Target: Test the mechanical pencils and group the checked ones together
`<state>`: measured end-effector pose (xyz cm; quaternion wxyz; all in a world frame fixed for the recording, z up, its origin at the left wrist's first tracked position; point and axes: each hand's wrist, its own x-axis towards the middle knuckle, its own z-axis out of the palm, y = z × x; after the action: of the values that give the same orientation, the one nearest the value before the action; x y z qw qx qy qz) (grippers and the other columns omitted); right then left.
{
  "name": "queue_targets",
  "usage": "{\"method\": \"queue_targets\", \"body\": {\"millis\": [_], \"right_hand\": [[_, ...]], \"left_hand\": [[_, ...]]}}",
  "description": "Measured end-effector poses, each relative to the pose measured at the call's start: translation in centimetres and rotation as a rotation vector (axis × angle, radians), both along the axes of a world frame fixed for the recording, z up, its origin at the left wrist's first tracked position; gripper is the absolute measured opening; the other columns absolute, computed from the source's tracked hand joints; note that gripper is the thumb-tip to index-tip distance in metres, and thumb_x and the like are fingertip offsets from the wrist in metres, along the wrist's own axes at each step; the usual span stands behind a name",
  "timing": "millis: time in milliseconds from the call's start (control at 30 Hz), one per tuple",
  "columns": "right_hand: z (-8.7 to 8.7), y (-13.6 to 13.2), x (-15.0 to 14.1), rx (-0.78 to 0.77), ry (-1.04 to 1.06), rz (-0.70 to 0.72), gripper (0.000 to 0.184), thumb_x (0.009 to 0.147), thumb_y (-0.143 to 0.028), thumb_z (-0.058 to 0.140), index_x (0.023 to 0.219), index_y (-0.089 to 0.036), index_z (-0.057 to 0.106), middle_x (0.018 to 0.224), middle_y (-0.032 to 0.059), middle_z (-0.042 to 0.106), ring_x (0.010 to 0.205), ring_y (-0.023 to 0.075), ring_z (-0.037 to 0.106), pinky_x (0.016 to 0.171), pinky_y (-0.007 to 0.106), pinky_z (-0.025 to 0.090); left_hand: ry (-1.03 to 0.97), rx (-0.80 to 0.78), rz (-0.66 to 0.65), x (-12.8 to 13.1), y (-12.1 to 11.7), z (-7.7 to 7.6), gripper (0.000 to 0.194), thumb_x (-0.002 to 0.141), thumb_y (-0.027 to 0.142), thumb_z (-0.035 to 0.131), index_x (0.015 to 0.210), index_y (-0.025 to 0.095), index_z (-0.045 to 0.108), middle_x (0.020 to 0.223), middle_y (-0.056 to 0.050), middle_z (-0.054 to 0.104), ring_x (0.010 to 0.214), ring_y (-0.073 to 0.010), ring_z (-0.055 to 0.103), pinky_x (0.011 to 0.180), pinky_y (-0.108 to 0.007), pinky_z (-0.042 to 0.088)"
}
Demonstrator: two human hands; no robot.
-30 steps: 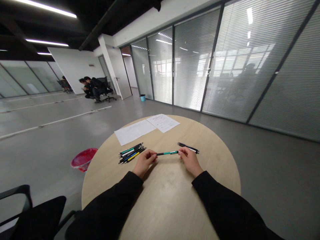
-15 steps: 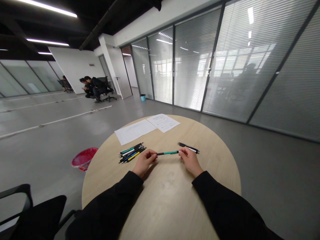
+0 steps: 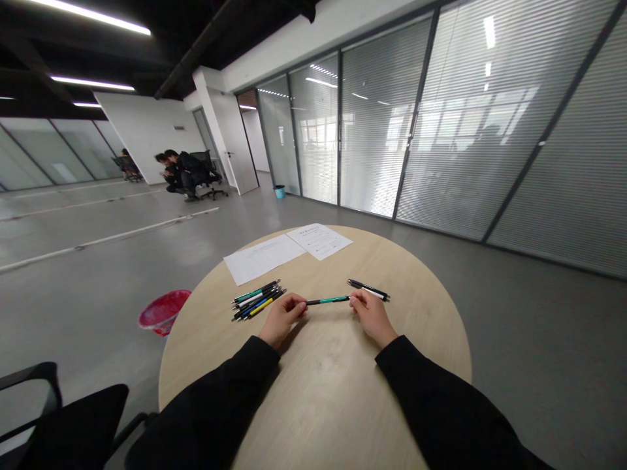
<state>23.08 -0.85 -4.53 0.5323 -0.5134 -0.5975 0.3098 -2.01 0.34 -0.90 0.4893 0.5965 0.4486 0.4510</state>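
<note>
- Your left hand (image 3: 283,320) and right hand (image 3: 373,318) are both clamped on one green-and-black pen (image 3: 328,300); each grip pinches one end, and the pen spans the gap between your hands, above the round wooden bench (image 3: 333,391);
- a bundle of pens (image 3: 257,301) with green, white, blue and yellow barrels lies just beside your left hand;
- two black-and-white pens (image 3: 368,290) lie just beyond your right hand;
- two paper sheets (image 3: 262,259) lie edge to edge further along the bench;
- a red bin (image 3: 164,312) stands on the grey floor (image 3: 83,261) beside the bench;
- a black office chair (image 3: 73,424) sits at your left;
- two people (image 3: 183,171) are crouched together, well away, near a door.
</note>
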Motion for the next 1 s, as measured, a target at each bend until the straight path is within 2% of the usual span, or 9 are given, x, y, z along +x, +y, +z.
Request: {"method": "queue_targets", "body": {"millis": [500,800,1000], "right_hand": [[-0.08,0.01,0.10,-0.008,-0.030,-0.008,0.025,0.088,-0.041,0.053,0.082,-0.019,0.061,0.071,0.0016,0.065,0.059,0.0157,0.059,0.059,0.027,0.046],[-0.39,0.29,0.04,-0.007,0.012,-0.024,0.020,0.084,-0.036,0.056,0.083,-0.019,0.065,0.071,0.0029,0.066,0.059,0.0172,0.060,0.057,0.028,0.047],[-0.64,0.55,0.02,-0.004,0.075,-0.005,0.023,0.080,-0.035,0.060,0.092,-0.017,0.068,0.082,0.0065,0.070,0.064,0.0180,0.061,0.060,0.030,0.049]], "left_hand": [[-0.051,-0.026,-0.002,0.03,0.06,-0.09,0.029,0.071,0.039,0.076,0.080,0.015,0.063,0.066,0.000,0.063,0.062,-0.0124,0.056,0.061,-0.025,0.044],[-0.064,-0.015,0.004,0.18,-0.09,0.07,0.029,0.071,0.040,0.075,0.077,0.016,0.062,0.063,0.001,0.062,0.059,-0.0119,0.055,0.059,-0.024,0.043],[-0.061,-0.015,0.019,0.22,-0.17,0.12,0.030,0.071,0.041,0.075,0.077,0.016,0.061,0.064,0.001,0.062,0.059,-0.0123,0.056,0.058,-0.024,0.043]]}}
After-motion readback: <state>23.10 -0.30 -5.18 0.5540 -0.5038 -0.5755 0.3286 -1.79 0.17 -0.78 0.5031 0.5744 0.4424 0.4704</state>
